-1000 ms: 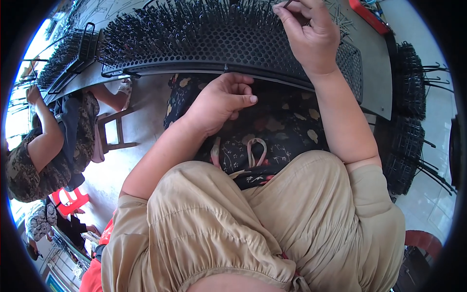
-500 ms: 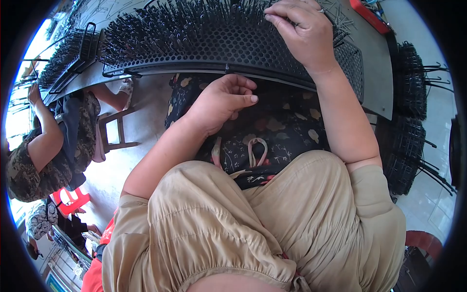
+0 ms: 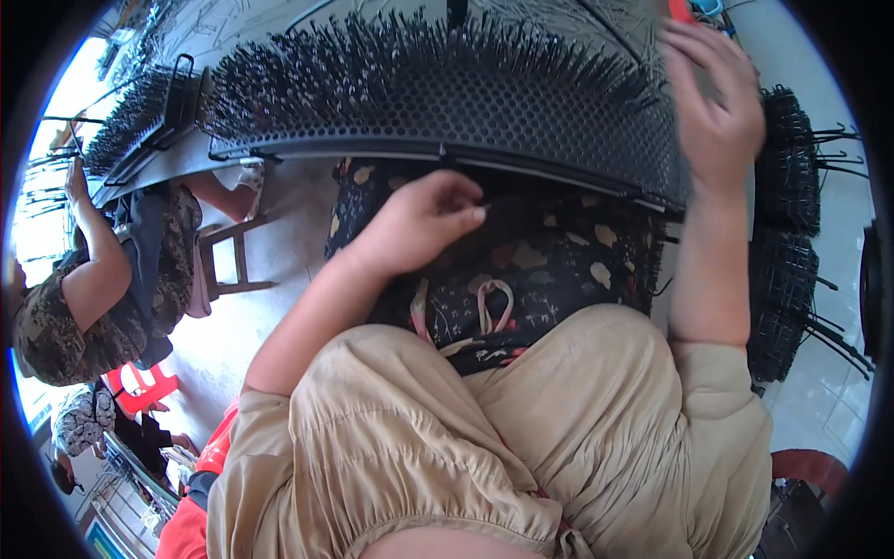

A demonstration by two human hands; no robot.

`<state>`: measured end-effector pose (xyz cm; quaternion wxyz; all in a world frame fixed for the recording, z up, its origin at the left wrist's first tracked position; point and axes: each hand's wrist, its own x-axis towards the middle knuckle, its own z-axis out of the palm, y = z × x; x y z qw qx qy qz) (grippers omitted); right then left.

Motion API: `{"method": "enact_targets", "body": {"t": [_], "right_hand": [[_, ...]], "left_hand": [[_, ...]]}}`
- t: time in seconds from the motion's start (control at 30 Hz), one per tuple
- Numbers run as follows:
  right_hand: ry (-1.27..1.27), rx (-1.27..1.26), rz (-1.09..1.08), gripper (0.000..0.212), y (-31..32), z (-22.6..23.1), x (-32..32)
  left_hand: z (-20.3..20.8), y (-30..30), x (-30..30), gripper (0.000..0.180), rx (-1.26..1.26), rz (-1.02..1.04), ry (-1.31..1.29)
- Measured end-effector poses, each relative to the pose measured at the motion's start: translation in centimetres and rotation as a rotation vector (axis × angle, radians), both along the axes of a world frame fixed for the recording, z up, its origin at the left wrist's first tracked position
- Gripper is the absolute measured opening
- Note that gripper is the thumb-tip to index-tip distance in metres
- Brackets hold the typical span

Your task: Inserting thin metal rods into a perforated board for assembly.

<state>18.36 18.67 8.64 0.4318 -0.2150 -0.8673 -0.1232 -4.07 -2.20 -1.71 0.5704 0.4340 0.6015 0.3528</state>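
A long black perforated rack (image 3: 549, 121) stretches across in front of me, with many thin black rods (image 3: 354, 56) standing in its holes, densest at the left and along the back. Blurred by motion, my right hand (image 3: 717, 107) is over the rack's right end, its fingers stretched out and the thumb apart; I see nothing in it. My left hand (image 3: 424, 219) hovers above my lap just below the rack's front edge. Its fingers are loosely curled, with a gap to the thumb and no object showing between them.
Loose thin rods (image 3: 559, 19) lie on the table behind the rack. Black bundles with hooked wires (image 3: 787, 298) stand at the right. A second rod-filled rack (image 3: 140, 121) is at the left, near a seated person (image 3: 102, 279) and a wooden stool (image 3: 233, 256).
My right hand has left the rods near the middle right of the rack, moving right and spreading its fingers. My left hand keeps nearly the same place and pose.
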Motion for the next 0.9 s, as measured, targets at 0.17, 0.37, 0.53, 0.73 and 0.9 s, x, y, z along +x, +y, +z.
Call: {"method": "enact_targets", "body": {"t": [0.17, 0.37, 0.53, 0.73, 0.9], "right_hand": [[0.234, -0.528, -0.446, 0.017, 4.5, -5.5, 13.7], [-0.278, -0.522, -0.882, 0.053, 4.7, -16.1, 21.8], [-0.352, -0.715, -0.837, 0.068, 4.8, -15.2, 20.0], [-0.388, -0.725, -0.739, 0.071, 4.4, -14.3, 21.0], [-0.434, -0.873, -0.757, 0.072, 5.2, -12.9, 20.2]], "left_hand": [[-3.1, -0.4, -3.0, 0.027, 0.401, -0.334, 0.760], [-7.7, -0.8, -6.4, 0.031, 0.338, -0.516, 0.754], [-13.4, -1.2, -8.2, 0.038, -0.105, -0.542, 0.699], [-8.1, 1.4, -4.7, 0.048, -0.062, -0.367, 0.839], [-5.3, -2.3, -5.1, 0.049, -0.473, -0.589, 0.942]]}}
